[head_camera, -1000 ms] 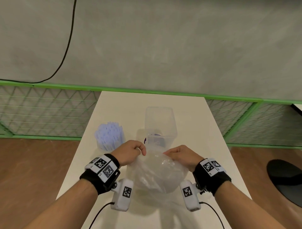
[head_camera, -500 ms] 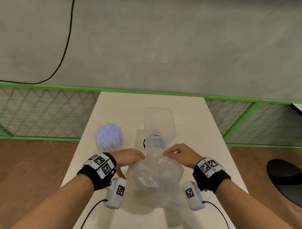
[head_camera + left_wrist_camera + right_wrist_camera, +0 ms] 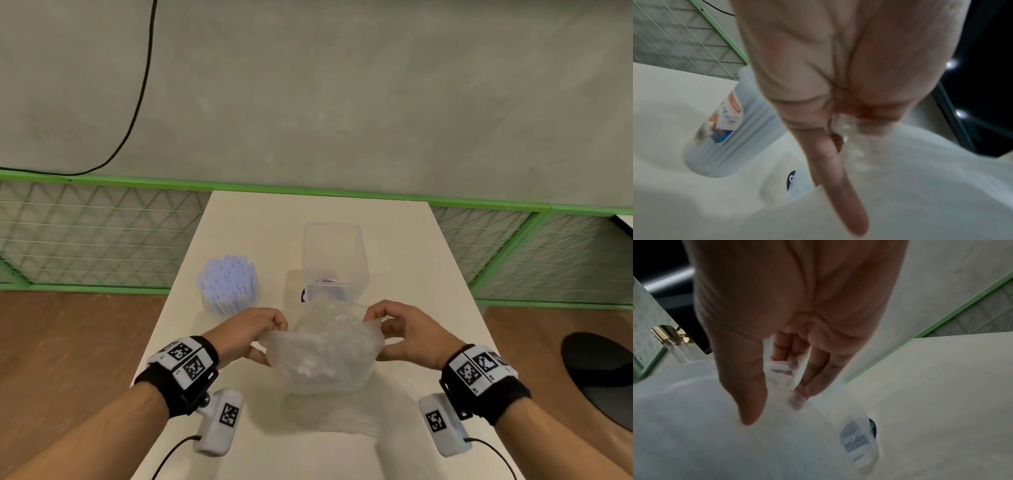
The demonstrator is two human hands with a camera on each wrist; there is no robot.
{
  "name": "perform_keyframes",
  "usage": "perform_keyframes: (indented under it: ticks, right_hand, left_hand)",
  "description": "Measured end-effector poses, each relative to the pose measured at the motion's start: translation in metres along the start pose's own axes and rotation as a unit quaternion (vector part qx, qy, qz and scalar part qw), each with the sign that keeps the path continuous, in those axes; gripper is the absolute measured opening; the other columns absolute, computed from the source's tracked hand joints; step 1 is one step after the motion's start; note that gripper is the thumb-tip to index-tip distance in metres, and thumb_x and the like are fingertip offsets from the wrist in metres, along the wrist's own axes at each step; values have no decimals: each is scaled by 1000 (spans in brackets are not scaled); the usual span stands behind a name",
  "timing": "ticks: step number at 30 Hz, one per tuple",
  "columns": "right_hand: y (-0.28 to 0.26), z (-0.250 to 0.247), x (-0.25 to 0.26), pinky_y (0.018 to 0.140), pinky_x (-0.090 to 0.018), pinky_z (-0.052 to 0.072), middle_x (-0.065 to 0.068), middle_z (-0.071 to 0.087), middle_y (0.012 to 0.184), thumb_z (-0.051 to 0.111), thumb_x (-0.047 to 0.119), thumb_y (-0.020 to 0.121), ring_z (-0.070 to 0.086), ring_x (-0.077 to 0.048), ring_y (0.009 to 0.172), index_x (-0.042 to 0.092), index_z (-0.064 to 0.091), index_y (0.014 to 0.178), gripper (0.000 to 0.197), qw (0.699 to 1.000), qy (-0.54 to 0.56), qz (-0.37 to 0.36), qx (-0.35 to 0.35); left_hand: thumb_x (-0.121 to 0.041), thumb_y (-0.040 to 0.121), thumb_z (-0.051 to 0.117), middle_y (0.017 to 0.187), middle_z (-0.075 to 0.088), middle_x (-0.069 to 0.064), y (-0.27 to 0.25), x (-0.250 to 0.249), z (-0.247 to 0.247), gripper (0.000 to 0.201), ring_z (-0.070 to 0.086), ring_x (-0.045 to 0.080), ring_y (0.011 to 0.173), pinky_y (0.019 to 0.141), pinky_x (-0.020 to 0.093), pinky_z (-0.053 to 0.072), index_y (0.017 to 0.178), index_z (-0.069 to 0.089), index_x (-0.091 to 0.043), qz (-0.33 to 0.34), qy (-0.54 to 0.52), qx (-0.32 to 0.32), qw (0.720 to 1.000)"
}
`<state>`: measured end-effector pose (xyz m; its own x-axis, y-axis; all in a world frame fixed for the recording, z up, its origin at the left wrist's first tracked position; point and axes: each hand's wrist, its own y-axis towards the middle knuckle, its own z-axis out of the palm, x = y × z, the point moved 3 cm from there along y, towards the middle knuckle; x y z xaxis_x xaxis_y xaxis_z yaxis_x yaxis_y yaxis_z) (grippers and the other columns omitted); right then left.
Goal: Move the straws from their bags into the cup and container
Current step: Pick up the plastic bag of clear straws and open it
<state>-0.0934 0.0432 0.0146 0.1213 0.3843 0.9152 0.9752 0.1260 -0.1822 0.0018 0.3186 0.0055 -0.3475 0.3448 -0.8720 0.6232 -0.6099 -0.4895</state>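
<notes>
A clear plastic bag [image 3: 323, 356] bulges upright at the middle of the white table [image 3: 411, 260], with pale straws dimly visible inside. My left hand [image 3: 263, 329] pinches the bag's left top edge, and my right hand [image 3: 387, 325] pinches its right top edge, stretching the mouth apart. The left wrist view shows my left hand [image 3: 838, 126] gripping crumpled plastic [image 3: 920, 170]. The right wrist view shows my right hand [image 3: 781, 369] holding bag film [image 3: 694, 426]. Behind the bag stands an empty clear container [image 3: 334, 263]. To its left is a cup [image 3: 227, 284] packed with pale blue straws.
A green-framed wire mesh fence [image 3: 99, 236] runs behind the table against a grey wall. Wooden floor lies on both sides, with a black round object [image 3: 603, 377] on the right. A black cable [image 3: 137, 102] hangs on the wall.
My hands have moved apart, pulling the bag's mouth wider. The bag has lifted slightly and spread sideways.
</notes>
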Motion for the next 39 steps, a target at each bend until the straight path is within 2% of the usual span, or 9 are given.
perform_keyframes:
  ticks: [3, 7, 11, 16, 20, 24, 31, 35, 39]
  right_hand:
    - [3, -2, -3, 79, -34, 57, 1, 66, 83, 89, -3, 60, 62, -16, 75, 13, 64, 87, 40, 1000, 10, 4, -26]
    - [9, 2, -12, 71, -28, 52, 4, 64, 74, 86, -3, 65, 58, -11, 70, 16, 67, 75, 29, 999, 10, -6, -32]
    - [10, 8, -15, 73, -25, 53, 0, 71, 76, 79, -6, 74, 64, -9, 73, 15, 74, 79, 22, 998, 21, -21, -54]
    - [5, 8, -10, 79, -22, 52, -1, 71, 89, 74, -9, 77, 68, -12, 84, 12, 71, 89, 24, 997, 16, -21, -74]
    - [-5, 16, -6, 88, -22, 50, -1, 68, 108, 83, 0, 64, 69, -13, 101, 14, 57, 106, 52, 998, 47, 35, 8]
    - [0, 23, -8, 77, -20, 52, -5, 59, 102, 93, -2, 54, 66, -8, 82, 8, 59, 93, 52, 996, 41, 4, -76]
    - [4, 30, -24, 70, -19, 50, 6, 63, 84, 92, 7, 59, 59, -7, 75, 8, 68, 76, 30, 981, 35, -54, -184]
    - [0, 36, -25, 66, -18, 48, 8, 63, 78, 90, 23, 60, 57, -7, 71, 22, 69, 71, 23, 972, 38, -80, -218]
    - [-4, 45, -24, 61, -17, 46, 11, 62, 77, 84, 4, 72, 58, -6, 73, 32, 72, 66, 31, 969, 69, -80, -225]
  left_hand:
    - [-27, 65, 62, 103, 63, 10, -6, 15, -4, 35, 63, 18, 92, 71, 30, 57, 94, 63, -8, 8, -83, 22, 996]
    - [-9, 72, 76, 118, 64, -8, -10, 30, -3, 45, 66, 9, 106, 91, 30, 54, 112, 57, -21, 95, 122, 11, 988]
    - [-3, 72, 84, 114, 65, -16, -6, 28, -3, 37, 68, 6, 95, 83, 16, 52, 91, 63, -27, 163, 125, -50, 977]
    - [14, 66, 77, 99, 69, 6, 1, 26, -7, 34, 64, 14, 85, 73, 28, 58, 73, 69, -18, 187, 124, -84, 971]
    - [7, 70, 76, 111, 61, 2, 5, 29, -7, 17, 60, 27, 93, 75, 34, 60, 83, 70, -1, 202, 159, -91, 962]
    - [2, 75, 74, 119, 50, -12, 4, 28, 1, 40, 53, 7, 81, 68, 37, 59, 64, 56, -32, 222, 247, -111, 937]
    - [1, 80, 70, 126, 42, -14, -2, 32, 8, 43, 59, 17, 94, 76, 32, 58, 85, 63, -41, 230, 201, -103, 947]
    - [-19, 70, 84, 137, 32, -20, -10, 36, 17, 32, 57, 15, 113, 88, 31, 57, 94, 65, -28, 210, 136, -74, 965]
    - [-16, 63, 92, 135, 33, -20, -16, 28, 21, 30, 50, 8, 117, 78, 30, 60, 75, 66, -24, 240, 111, -131, 955]
